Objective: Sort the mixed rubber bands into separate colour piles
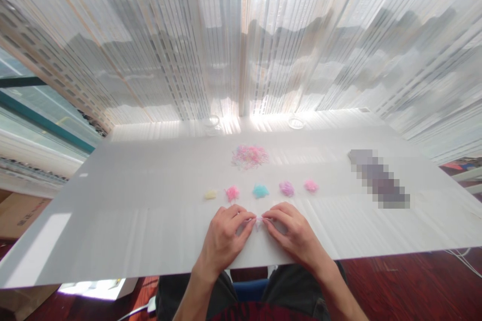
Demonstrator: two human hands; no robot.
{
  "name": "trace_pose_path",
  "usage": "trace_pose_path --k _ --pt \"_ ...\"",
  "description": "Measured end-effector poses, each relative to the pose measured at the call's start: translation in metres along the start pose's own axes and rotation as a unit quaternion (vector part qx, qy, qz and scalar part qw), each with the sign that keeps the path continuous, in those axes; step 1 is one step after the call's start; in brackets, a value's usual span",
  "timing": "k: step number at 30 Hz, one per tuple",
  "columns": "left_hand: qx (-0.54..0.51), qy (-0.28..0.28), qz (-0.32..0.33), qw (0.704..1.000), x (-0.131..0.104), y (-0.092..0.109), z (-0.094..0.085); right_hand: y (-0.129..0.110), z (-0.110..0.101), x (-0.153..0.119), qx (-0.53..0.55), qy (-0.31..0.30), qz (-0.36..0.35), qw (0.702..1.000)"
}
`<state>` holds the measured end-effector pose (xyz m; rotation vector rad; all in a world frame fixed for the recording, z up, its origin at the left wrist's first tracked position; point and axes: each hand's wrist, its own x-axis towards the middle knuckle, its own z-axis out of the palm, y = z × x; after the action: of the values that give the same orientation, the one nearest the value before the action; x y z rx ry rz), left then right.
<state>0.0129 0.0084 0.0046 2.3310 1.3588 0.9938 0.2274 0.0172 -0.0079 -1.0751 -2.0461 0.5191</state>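
Observation:
Close to the table's near edge, my left hand (228, 233) and my right hand (293, 230) face each other with thumbs and forefingers pinched. Between the fingertips are thin pale pink-purple strands (258, 223), too small to name surely; both hands grip them. Just beyond my hands lies a row of small sorted heaps: yellow (211, 194), deeper pink (232, 193), turquoise (260, 190), purple (286, 189) and light pink (311, 186). Farther back is a larger loose heap of mixed-colour strands (250, 156), mostly pink.
The white table (150, 170) reaches back to a sheer striped curtain (211, 40). Two clear round containers (213, 121) (296, 123) stand at its far edge. A pixelated dark object (378, 178) lies to the right. Cardboard boxes (22, 213) are at the left, below table level.

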Motion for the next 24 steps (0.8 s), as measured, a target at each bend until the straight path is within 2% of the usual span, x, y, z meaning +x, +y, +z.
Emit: trace_pose_path --k 18,24 --pt "-0.024 0.034 0.012 0.999 -0.0012 0.0008 -0.0003 -0.0009 -0.0018 0.0 -0.001 0.018 -0.007 1.0" --pt "-0.027 0.043 0.008 0.999 -0.0012 0.0011 -0.0014 0.0004 -0.0001 0.0013 -0.013 0.005 -0.015 1.0"
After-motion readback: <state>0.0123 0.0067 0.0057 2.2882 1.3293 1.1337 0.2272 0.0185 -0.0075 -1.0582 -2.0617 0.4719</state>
